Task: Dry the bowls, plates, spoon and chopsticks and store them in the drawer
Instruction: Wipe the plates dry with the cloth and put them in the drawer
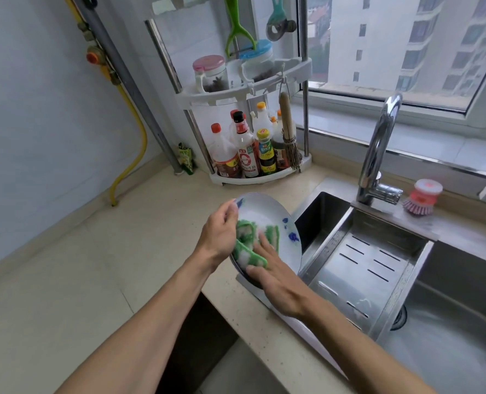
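Standing bottles (246, 149) in corner rack (264, 177)

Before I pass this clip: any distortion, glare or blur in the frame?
Head view: wide-angle bending curves the window frame and the counter edges; daylight from the window puts bright glare on the tap; slight motion blur softens the green cloth and the right hand on the plate; the left hand looks sharper.

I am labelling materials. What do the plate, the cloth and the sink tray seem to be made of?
Plate: probably glazed ceramic; glossy white with blue painted marks.
Cloth: looks like fluffy microfibre; green and white tufts.
Sink tray: apparently stainless steel; brushed, reflective, with slots.
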Tool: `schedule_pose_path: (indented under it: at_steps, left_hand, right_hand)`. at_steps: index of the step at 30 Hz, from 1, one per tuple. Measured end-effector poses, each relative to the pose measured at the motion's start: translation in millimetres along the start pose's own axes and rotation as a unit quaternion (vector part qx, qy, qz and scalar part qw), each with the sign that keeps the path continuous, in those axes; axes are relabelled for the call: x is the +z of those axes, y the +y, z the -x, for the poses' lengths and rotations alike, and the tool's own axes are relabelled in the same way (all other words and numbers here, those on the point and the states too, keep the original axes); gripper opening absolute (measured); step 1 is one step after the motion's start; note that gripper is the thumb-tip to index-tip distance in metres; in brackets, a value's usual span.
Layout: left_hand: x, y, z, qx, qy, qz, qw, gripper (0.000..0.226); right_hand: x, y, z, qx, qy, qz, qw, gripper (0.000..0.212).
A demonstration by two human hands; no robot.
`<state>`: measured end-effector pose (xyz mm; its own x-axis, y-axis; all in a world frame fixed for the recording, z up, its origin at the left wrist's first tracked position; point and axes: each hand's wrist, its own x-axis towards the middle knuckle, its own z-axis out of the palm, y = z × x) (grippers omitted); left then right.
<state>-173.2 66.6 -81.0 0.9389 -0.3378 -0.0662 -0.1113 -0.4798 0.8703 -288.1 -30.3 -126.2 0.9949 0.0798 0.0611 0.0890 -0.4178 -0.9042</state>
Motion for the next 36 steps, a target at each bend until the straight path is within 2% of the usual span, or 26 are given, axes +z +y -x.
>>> schedule_pose_path:
  at_steps: [3,5,7,10,13,16,17,19,21,24,26,28,30,33,36]
  left_hand:
    - [4,-3,3,0.005,-0.017,-0.038,0.999,0.042]
    - [14,2,8,0.008,-0.021,-0.057,0.998,0.049]
    - [18,6,8,0.003,0.011,-0.043,0.999,0.044]
    - [12,4,0,-0.041,0.085,0.016,0.995,0.042]
    - [8,2,1,-0.041,0.100,-0.004,0.994,0.043]
    - [20,7,9,-0.018,0.129,-0.043,0.991,0.042]
    - [24,9,12,-0.015,0.147,-0.045,0.988,0.043]
    - [28,14,12,-0.015,0.172,-0.037,0.984,0.042]
    - [26,16,10,-0.008,0.166,-0.036,0.985,0.042]
    - [24,19,12,0.005,0.159,-0.042,0.986,0.041]
    - [30,19,14,0.012,0.170,-0.048,0.984,0.040]
    - [34,22,15,0.016,0.182,-0.062,0.981,0.040]
    - [32,22,11,0.019,0.184,-0.067,0.981,0.041]
    - [24,17,6,0.020,0.147,-0.055,0.987,0.041]
    - [29,11,4,0.002,0.176,-0.017,0.984,0.040]
  right_hand:
    - [-9,16,-15,0.034,0.004,0.039,0.999,0.052]
    - [-16,9,-31,0.086,0.050,-0.012,0.995,0.044]
    - [-12,-3,-32,0.067,0.069,-0.008,0.995,0.035]
    - [-6,-11,-2,0.011,0.021,0.007,1.000,0.052]
    - [-23,6,14,0.045,-0.044,0.090,0.994,0.051]
    - [-25,9,4,0.123,0.001,0.121,0.985,0.045]
    - [-21,3,1,0.125,0.018,0.117,0.985,0.048]
    - [-11,-6,0,0.065,0.016,0.105,0.992,0.058]
    - [-14,-4,8,0.037,-0.006,0.090,0.995,0.056]
    - [-34,26,8,0.100,-0.007,0.130,0.986,0.062]
    - [-35,28,4,0.129,0.024,0.106,0.986,0.065]
    - [-20,16,6,0.087,0.042,0.056,0.994,0.061]
    - [-9,8,12,0.052,0.024,0.006,0.998,0.063]
    - [-24,36,12,0.068,-0.002,0.086,0.994,0.073]
    - [-38,39,5,0.118,0.040,0.105,0.987,0.075]
